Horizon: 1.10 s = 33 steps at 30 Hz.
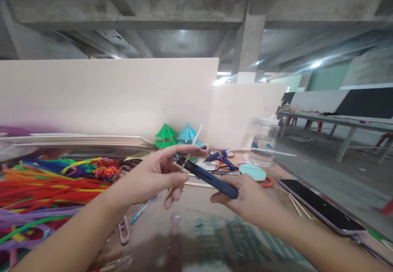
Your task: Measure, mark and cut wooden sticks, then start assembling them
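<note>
My left hand [147, 177] grips a thin wooden stick [198, 134] between thumb and fingers, tilted with its upper end to the right. A dark blue utility knife [213, 180] is in my right hand [250, 196], fingers closed around its rear end. Its front end crosses the stick close to my left fingers; the blade itself is hard to make out. Behind my hands stand a green paper-like umbrella shape [166, 136] and a light blue one [188, 133]. A blue glue gun [222, 159] lies just beyond the knife.
Colourful pipe cleaners [52, 190] pile up at the left. On the right are a phone [322, 206], loose sticks [296, 206], orange-handled scissors [266, 182], a light blue disc [252, 171] and a clear jar [265, 141]. A white board [107, 96] stands behind.
</note>
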Each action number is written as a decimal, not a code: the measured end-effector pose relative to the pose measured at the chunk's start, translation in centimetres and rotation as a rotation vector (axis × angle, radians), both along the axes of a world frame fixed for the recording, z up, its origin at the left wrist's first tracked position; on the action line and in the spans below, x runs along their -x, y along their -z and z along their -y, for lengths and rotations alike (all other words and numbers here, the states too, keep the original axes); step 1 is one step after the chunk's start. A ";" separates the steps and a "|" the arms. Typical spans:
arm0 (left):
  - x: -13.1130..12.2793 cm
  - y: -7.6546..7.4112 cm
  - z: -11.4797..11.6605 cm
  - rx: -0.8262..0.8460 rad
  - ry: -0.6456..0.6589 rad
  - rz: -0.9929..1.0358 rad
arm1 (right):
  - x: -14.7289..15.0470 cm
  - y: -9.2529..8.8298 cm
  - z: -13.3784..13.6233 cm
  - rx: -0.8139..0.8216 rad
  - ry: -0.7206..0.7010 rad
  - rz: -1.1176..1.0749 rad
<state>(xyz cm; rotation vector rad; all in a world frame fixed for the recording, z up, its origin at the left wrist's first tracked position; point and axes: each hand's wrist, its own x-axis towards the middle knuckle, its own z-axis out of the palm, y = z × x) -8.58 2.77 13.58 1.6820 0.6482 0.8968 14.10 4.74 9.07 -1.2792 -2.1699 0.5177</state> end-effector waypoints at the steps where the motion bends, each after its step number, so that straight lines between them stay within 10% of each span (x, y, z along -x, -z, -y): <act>1: 0.0 0.0 0.0 -0.002 0.010 -0.001 | 0.0 0.0 0.0 0.001 -0.002 -0.005; 33: -0.9 -0.4 1.1 0.032 0.016 -0.024 | 0.0 0.9 -0.3 -0.160 -0.004 -0.053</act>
